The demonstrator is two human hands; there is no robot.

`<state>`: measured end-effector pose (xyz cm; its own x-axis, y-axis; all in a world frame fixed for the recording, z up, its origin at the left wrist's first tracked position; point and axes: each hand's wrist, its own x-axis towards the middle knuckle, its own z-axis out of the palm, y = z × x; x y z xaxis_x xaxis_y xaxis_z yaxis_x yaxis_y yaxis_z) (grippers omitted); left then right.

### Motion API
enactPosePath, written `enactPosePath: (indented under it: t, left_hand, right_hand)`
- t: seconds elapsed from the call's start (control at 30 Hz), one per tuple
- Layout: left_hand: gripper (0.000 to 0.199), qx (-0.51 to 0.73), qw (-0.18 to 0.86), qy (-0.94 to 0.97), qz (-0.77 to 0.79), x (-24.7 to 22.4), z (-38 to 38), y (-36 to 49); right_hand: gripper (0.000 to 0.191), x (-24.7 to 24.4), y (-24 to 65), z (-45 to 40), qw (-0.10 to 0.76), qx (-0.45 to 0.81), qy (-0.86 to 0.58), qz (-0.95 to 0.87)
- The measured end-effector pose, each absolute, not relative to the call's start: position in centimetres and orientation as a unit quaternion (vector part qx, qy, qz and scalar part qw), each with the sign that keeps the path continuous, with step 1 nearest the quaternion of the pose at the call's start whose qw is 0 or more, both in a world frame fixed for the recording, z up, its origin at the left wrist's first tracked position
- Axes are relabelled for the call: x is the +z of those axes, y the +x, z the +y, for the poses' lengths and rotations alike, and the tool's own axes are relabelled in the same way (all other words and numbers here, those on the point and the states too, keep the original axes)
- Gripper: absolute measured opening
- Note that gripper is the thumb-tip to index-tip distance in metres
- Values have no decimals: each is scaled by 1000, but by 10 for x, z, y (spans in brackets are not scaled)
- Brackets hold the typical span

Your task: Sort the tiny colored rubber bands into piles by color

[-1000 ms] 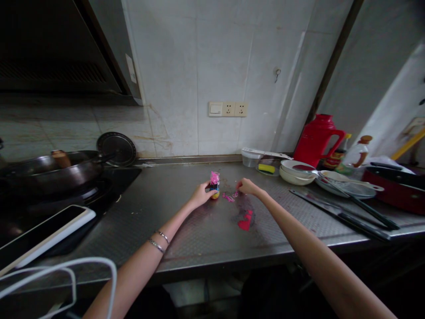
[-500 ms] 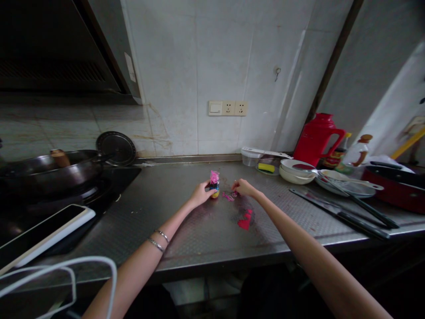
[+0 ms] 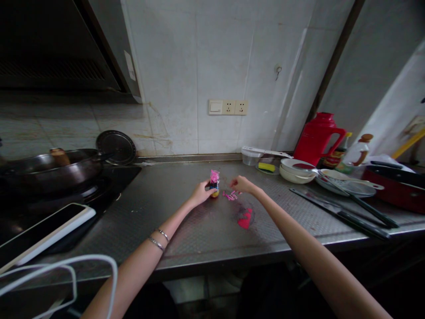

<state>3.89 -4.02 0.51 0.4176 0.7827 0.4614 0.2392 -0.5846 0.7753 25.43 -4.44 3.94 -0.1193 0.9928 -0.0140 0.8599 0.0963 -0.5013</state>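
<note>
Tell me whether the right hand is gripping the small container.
No, the left hand grips the small container, while the right hand is apart from it.

Two silvery bangles (image 3: 156, 243) on left forearm (image 3: 141, 261), apparently dark clothing (image 3: 268, 292)

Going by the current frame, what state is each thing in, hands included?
Left hand: closed around small container
Right hand: fingers bent, any hold unclear
Small container: upright, pink at the top
Pink strands: loose, bunched together
Red pieces: lying flat
Pan: uncovered
Dark round disc: standing on edge
Red thermos: standing
White bowls: stacked
Yellow sponge: lying flat
</note>
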Motion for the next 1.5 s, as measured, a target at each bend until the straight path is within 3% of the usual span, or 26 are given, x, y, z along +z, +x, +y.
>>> enactPosePath:
  t: [0.13, 0.33, 0.7, 1.1, 1.5]
  left_hand:
    - [40, 431, 316, 778, 329, 6, -41, 39]
    - [42, 434, 318, 776, 330, 6, -42, 39]
    - [41, 441, 317, 773, 328, 5, -41, 40]
    - [40, 436, 298, 789, 314, 3, -39, 40]
    - [42, 434, 308, 785, 317, 1, -38, 40]
  right_hand:
    - [20, 35, 260, -47, 129, 269, -685, -665]
    - [19, 35, 253, -56, 131, 307, -639, -694]
    - [42, 36, 241, -63, 64, 190, -616, -762]
    - [19, 27, 245, -63, 101, 172, -601, -774]
    - [21, 27, 245, -64, 117, 126, -589, -790]
